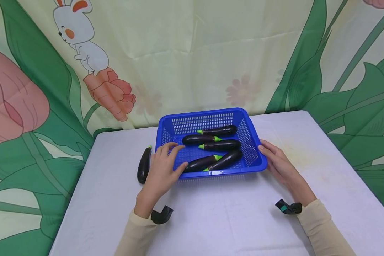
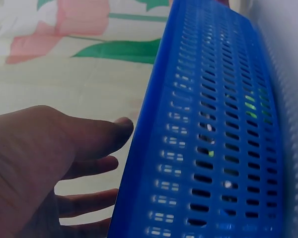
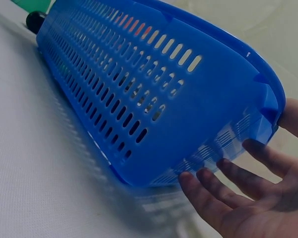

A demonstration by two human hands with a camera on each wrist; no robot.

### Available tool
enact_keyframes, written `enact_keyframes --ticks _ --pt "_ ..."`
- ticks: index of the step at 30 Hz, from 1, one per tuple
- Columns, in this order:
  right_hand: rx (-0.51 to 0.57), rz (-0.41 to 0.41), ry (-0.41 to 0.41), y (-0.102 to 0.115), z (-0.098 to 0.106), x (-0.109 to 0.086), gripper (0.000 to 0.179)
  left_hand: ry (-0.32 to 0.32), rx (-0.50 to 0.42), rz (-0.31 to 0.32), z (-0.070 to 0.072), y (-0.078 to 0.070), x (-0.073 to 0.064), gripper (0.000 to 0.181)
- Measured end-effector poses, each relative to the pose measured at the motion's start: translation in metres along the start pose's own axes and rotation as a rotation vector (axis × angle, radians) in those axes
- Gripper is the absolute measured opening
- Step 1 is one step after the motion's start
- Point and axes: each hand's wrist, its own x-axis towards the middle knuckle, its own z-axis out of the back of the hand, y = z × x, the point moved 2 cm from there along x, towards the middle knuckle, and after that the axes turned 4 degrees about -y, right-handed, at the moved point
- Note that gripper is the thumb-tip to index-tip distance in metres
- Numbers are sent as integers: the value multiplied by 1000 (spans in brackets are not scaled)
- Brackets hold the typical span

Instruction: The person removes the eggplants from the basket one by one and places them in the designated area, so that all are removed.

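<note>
A blue plastic basket point(image 1: 208, 174) with slotted walls stands on the table, with several dark purple eggplants inside. My left hand point(image 1: 163, 165) hangs over its front left corner, fingers loosely bent and spread, holding nothing. Its thumb is by the end of the front-left eggplant point(image 1: 200, 164); whether they touch I cannot tell. In the left wrist view the left hand point(image 2: 44, 163) shows beyond the basket rim. My right hand point(image 1: 280, 161) holds the basket's right side, thumb over the rim, and in the right wrist view its fingers point(image 3: 228, 171) lie against the outer wall.
One more eggplant point(image 1: 144, 165) lies on the white table point(image 1: 115, 199), just left of the basket. Behind the table hangs a printed cloth point(image 1: 179, 53) with a rabbit and flowers. A dark wrist device point(image 1: 161, 214) sits at each sleeve cuff.
</note>
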Motion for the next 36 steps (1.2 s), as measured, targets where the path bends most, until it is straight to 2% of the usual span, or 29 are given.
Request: enact_keyframes --ticks 5,15,21,30,36 --pt "1 -3 -1 0 0 0 70 84 -30 -10 -11 -9 7 55" --pt "15 -7 -4 1 2 -1 70 273 -130 -51 -25 -17 24 52" --pt "1 -8 -4 0 1 -1 69 385 -183 -53 -32 -15 34 53" --pt "-5 9 -1 1 0 -1 68 568 -179 -43 -42 -9 50 60" --pt "-6 -4 -4 1 0 -1 69 613 -189 -37 -46 -8 54 60"
